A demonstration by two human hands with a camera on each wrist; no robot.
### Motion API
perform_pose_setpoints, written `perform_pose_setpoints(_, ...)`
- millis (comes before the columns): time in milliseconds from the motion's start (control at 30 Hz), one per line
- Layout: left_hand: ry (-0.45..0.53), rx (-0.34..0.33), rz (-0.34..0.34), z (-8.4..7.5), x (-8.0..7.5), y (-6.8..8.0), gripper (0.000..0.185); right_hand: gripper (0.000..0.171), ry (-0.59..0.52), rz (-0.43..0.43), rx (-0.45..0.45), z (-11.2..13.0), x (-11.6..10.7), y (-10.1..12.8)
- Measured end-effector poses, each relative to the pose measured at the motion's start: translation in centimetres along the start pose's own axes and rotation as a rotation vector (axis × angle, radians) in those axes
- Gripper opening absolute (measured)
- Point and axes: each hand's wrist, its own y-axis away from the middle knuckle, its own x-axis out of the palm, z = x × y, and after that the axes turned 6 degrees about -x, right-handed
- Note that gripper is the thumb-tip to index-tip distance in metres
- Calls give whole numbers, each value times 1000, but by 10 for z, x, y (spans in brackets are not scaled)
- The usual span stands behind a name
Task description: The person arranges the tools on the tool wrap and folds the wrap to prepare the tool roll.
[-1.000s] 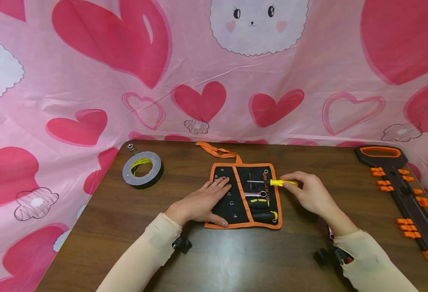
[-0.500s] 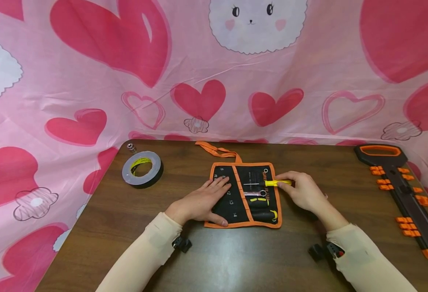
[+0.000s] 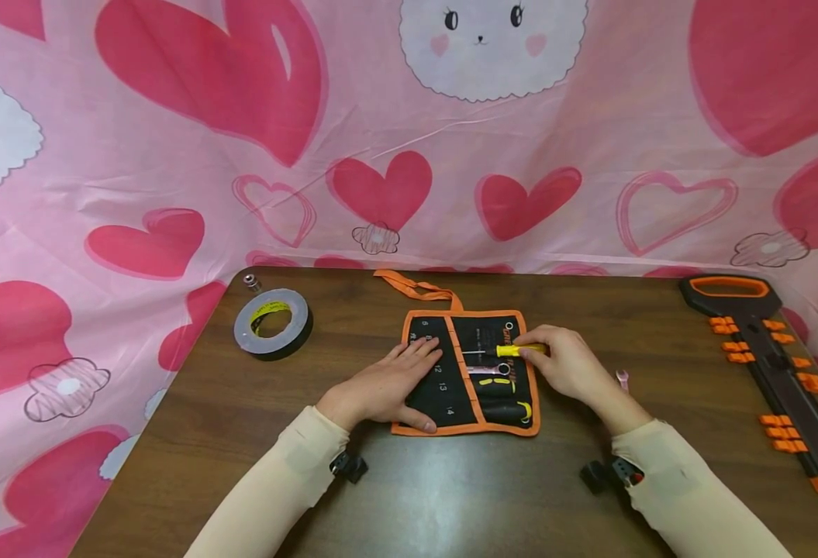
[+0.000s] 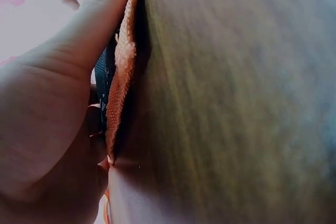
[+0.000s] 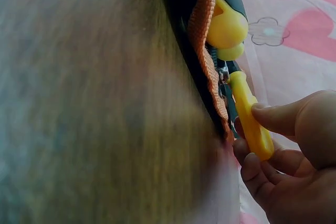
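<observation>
A black tool roll with orange trim point(image 3: 459, 387) lies unrolled on the table. My left hand point(image 3: 386, 387) rests on its left, numbered side, fingers spread; the left wrist view shows the thumb along the orange edge point(image 4: 123, 72). With thumb and fingers, my right hand point(image 3: 567, 368) pinches the yellow handle of a screwdriver point(image 3: 509, 351). Its thin shaft points left over the right-hand panel, tip close to the orange divider; whether it is inside a pocket I cannot tell. A ring-ended wrench point(image 3: 488, 370) and yellow-and-black handled tools point(image 5: 228, 27) sit in the roll.
A tape roll point(image 3: 299, 314) and a small metal socket point(image 3: 251, 282) are at the back left. A black rack with orange clips point(image 3: 771, 364) lies on the right. Near my right forearm shows a small pinkish metal piece point(image 3: 622, 379). Behind hangs a heart-patterned cloth point(image 3: 381, 194).
My right hand has moved left with the screwdriver, bringing its tip from mid-panel to the orange divider. The pinkish metal piece by the forearm has come into view. My left hand stays put.
</observation>
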Motion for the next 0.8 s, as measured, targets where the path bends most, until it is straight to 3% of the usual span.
perform_pose_setpoints(200,13,-7,2,0,0,0,119,21,4,36,4,3,1,-4)
perform_pose_setpoints(500,16,-2,-5,1,2,0,119,17,31,3,-72,7,8,-10)
perform_pose_setpoints(800,17,6,-10,2,3,-1,119,17,22,16,-86,9,12,-13)
